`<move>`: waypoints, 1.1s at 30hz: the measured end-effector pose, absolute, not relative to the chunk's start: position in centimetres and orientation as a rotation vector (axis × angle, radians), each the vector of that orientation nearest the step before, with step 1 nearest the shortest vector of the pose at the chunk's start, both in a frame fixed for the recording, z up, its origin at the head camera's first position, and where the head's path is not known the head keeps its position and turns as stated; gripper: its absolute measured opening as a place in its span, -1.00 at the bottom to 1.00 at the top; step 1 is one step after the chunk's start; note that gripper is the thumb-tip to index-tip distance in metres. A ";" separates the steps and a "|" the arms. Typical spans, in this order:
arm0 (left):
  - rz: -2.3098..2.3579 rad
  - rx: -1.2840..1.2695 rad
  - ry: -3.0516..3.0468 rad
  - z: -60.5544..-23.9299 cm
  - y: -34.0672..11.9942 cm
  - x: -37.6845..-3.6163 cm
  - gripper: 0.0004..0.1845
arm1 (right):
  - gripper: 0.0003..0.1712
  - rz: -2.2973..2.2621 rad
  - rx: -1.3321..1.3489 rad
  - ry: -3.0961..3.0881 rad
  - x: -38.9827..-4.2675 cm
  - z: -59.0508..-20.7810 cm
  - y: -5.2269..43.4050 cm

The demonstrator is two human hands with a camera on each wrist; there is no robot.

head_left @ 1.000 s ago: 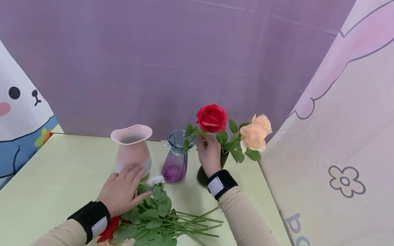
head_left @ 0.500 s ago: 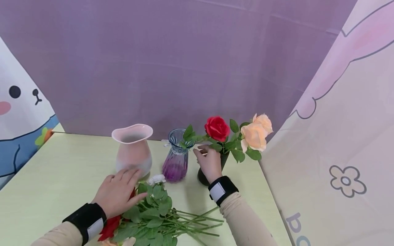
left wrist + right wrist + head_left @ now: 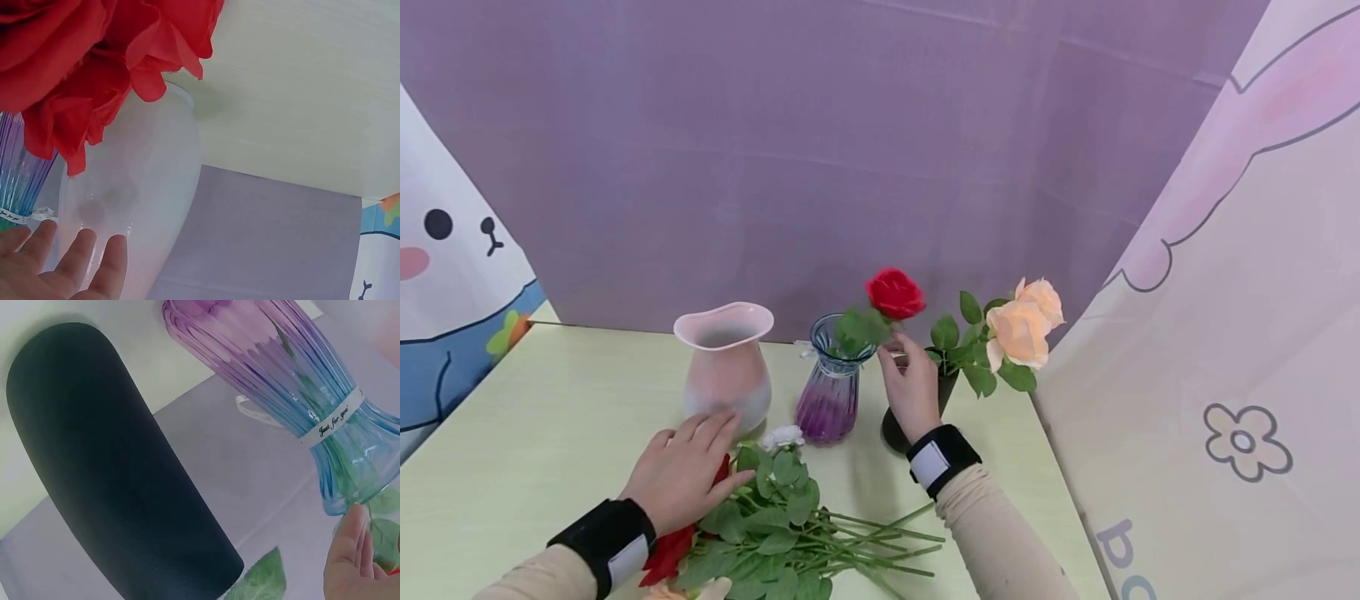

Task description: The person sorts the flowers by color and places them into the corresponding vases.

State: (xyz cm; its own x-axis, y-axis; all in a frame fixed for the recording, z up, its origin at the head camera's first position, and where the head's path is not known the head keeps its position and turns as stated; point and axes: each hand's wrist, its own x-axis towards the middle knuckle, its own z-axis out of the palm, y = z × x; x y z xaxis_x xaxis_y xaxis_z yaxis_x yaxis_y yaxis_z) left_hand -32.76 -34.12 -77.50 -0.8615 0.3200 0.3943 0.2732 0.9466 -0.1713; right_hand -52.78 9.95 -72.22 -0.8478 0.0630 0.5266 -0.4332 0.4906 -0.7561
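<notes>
My right hand point(image 3: 910, 379) pinches a red rose point(image 3: 895, 293) just below its bloom, at the rim of the purple-and-blue glass vase point(image 3: 829, 404). In the right wrist view, the rose's green stem point(image 3: 312, 390) runs down inside the glass, and the fingertips point(image 3: 356, 515) are right at the rim. My left hand point(image 3: 681, 471) lies with straight fingers over the flower bunch, its fingertips overlapping the lower part of the pink-and-white vase point(image 3: 726, 375). Red blooms point(image 3: 81, 69) partly cover that vase in the left wrist view.
A black vase point(image 3: 946, 392) with peach roses point(image 3: 1022, 329) stands to the right. Cut stems point(image 3: 887, 546) and leaves of the bunch spread across the front of the table, with a white flower point(image 3: 782, 437) at its top. A purple backdrop point(image 3: 850, 167) closes the back.
The red rose first dropped and swung right, then moved back left with its leaves now over the glass vase's mouth. The left hand shifted slightly down and left.
</notes>
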 end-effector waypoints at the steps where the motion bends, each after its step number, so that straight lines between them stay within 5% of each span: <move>1: 0.152 -0.426 -2.672 -77.5 -34.2 -32.7 0.18 | -0.46 1.341 0.305 -2.253 -52.7 -72.3 9.9; 17: 0.121 -0.358 -2.698 -76.9 -36.1 -31.8 0.12 | -0.49 1.361 0.387 -2.289 -49.9 -72.7 9.7; 33: 0.170 -0.257 -2.730 -78.5 -39.8 -29.2 0.12 | -0.56 1.430 0.621 -2.299 -41.1 -71.2 5.9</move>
State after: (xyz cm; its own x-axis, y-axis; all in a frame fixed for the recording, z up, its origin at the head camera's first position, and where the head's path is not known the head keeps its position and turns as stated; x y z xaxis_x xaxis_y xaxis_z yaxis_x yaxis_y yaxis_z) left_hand -29.21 -39.84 -78.52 -0.9065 0.2027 0.3703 0.1552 0.9758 -0.1542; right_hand -41.08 5.95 -71.16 -0.8379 -0.1744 0.5173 -0.5411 0.3906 -0.7448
